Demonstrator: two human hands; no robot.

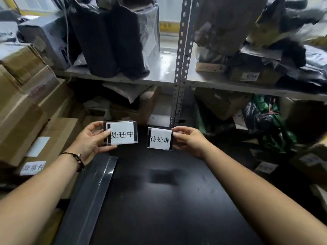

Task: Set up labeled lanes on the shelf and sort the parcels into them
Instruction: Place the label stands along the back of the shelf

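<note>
Nearest, two bare forearms reach forward over the dark desk [159, 200]. A black cord bracelet [77, 159] sits on the left wrist. A long grey translucent plastic strip [93, 191] lies along the desk's left edge, running from the near corner towards the left hand.

Both hands are raised above the desk's far edge, each with a label card in a clear sleeve, and the cards are side by side and apart. The left hand [90, 138] pinches the left end of the card reading 处理中 [123, 134]. Its thumb is pressed on the front and its fingers are curled round the top and bottom edges. The right hand [189, 140] grips the right end of the card reading 待处理 [160, 139], with its fingers clamped round that edge. This card hangs slightly lower than the other.

Behind the cards stands a grey metal shelf [159, 75] with a perforated upright [182, 59] at its middle. Tall black plastic-wrapped parcels [109, 38] stand on the upper board left of the upright. More black bags and a brown box with a small sticker [251, 75] crowd the right side. Cardboard boxes [23, 112] are stacked beside the desk's left edge, and one carries a white tag [33, 167] too blurred to read. A green and black bag [272, 124] sits low on the right among other parcels.
</note>
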